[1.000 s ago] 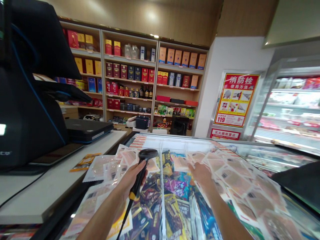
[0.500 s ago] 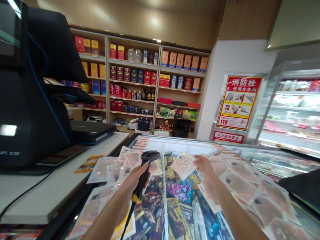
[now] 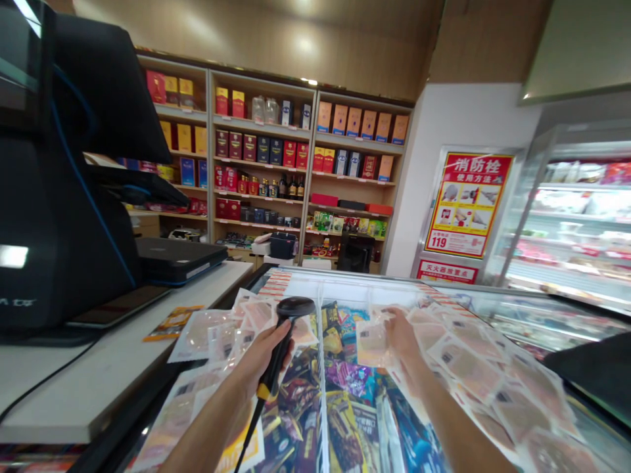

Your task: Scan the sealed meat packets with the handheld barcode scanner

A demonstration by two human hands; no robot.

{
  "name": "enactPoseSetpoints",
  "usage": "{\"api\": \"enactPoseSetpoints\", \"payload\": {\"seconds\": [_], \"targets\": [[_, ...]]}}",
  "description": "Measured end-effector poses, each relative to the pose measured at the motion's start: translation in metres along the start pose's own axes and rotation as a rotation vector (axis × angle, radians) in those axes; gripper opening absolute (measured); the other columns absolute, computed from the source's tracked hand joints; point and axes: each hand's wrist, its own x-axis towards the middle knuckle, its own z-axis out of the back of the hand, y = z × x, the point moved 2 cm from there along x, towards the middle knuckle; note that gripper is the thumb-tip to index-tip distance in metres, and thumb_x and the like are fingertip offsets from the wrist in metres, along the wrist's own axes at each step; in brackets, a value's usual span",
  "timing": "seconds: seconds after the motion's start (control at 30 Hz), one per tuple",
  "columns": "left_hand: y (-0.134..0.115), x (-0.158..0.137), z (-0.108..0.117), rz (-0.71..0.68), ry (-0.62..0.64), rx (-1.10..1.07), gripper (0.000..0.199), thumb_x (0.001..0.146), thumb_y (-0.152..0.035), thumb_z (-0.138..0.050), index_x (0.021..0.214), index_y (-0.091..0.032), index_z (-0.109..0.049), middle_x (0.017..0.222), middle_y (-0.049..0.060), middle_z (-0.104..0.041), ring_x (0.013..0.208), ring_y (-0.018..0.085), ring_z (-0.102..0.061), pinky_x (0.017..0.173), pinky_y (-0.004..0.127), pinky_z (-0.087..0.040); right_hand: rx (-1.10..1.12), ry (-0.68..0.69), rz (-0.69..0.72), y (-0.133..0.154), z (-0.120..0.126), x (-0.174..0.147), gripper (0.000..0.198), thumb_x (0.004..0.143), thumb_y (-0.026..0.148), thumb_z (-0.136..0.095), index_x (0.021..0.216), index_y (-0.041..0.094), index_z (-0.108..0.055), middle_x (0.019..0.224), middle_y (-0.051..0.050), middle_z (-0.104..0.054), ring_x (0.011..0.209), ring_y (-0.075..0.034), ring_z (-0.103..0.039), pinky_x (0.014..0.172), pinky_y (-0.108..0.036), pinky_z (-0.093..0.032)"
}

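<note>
My left hand [image 3: 274,348] is closed around the handle of a black and yellow barcode scanner [image 3: 296,307], its head pointing forward over the freezer's glass top. A cord runs down from the handle. My right hand [image 3: 398,328] pinches a clear flat packet [image 3: 372,343] by its upper right part; a small barcode label shows on the packet. Many similar clear packets [image 3: 468,361] lie spread and overlapping to the right of this hand. More packets [image 3: 211,335] lie to the left, behind and under my left forearm.
Beneath the glass, colourful wrapped ice creams [image 3: 345,420] fill the freezer. At left a white counter [image 3: 98,374] carries a black checkout terminal [image 3: 64,197] and an orange packet [image 3: 172,323]. Shelves of boxes [image 3: 261,148] stand behind; a lit chiller [image 3: 576,217] is at right.
My right hand has turned the packet and shifted it slightly right and down, so its barcode label now faces me. My left hand holds the scanner almost still.
</note>
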Motion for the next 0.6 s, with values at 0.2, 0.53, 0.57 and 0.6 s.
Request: {"api": "enactPoseSetpoints", "payload": {"seconds": [0.2,0.53,0.57,0.6], "targets": [[0.002,0.008,0.006,0.071,0.002,0.0,0.032,0.061,-0.047,-0.053,0.066,-0.015,-0.046,0.048,-0.003,-0.05,0.033,0.006,-0.042,0.032,0.017,-0.029,0.371,0.06,0.007,0.017,-0.015,-0.012,0.048,0.053,0.021,-0.049,0.1,0.012,-0.051,0.062,0.0,-0.058,0.059,-0.015,-0.053,0.057,-0.024,-0.037],[-0.01,-0.016,-0.008,0.085,0.231,0.052,0.027,0.068,-0.042,-0.047,0.073,-0.015,-0.048,0.049,-0.003,-0.05,0.035,0.005,-0.041,0.034,0.017,-0.028,1.093,-0.238,-0.207,0.003,-0.017,0.006,0.029,0.051,0.035,-0.056,0.071,0.014,-0.058,0.059,0.0,-0.059,0.058,-0.013,-0.052,0.058,-0.025,-0.04],[-0.01,-0.019,-0.01,0.095,0.249,0.067,0.026,0.068,-0.041,-0.048,0.073,-0.016,-0.048,0.049,-0.003,-0.05,0.034,0.005,-0.041,0.034,0.016,-0.027,1.114,-0.25,-0.222,0.001,-0.019,0.007,0.029,0.051,0.035,-0.057,0.071,0.014,-0.058,0.06,0.0,-0.059,0.058,-0.013,-0.052,0.058,-0.025,-0.04],[-0.01,-0.021,-0.012,0.099,0.263,0.08,0.026,0.067,-0.041,-0.048,0.072,-0.016,-0.049,0.049,-0.003,-0.05,0.034,0.005,-0.04,0.034,0.016,-0.027,1.122,-0.255,-0.235,-0.001,-0.019,0.008,0.03,0.05,0.035,-0.057,0.071,0.014,-0.058,0.059,0.001,-0.059,0.057,-0.013,-0.052,0.058,-0.026,-0.04]]}}
